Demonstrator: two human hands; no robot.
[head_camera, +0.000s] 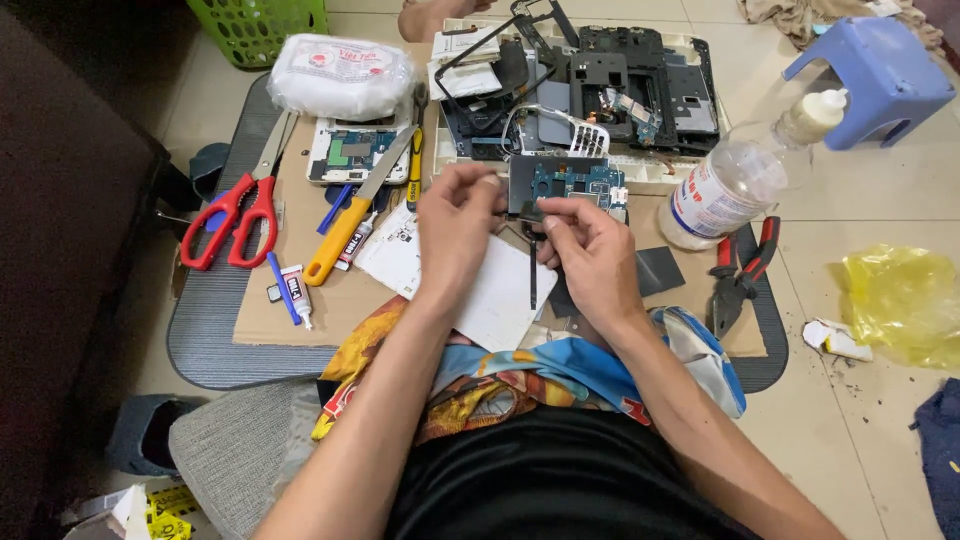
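My left hand (455, 225) and right hand (590, 250), both pinched shut, hold the blue-green phone circuit board (565, 185) above the cardboard worktop (300, 300); excess finger pressure could crack it or drop it.

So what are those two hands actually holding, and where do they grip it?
Both hold a small circuit board: left hand pinches its left edge, right hand its lower edge.

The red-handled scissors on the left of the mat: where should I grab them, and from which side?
Take the scissors by the red loop handles, which lie nearest the person, coming from above on the near side. The blades point away toward the white wrapped packet, so that end is crowded. Both the left hand and right hand are occupied.
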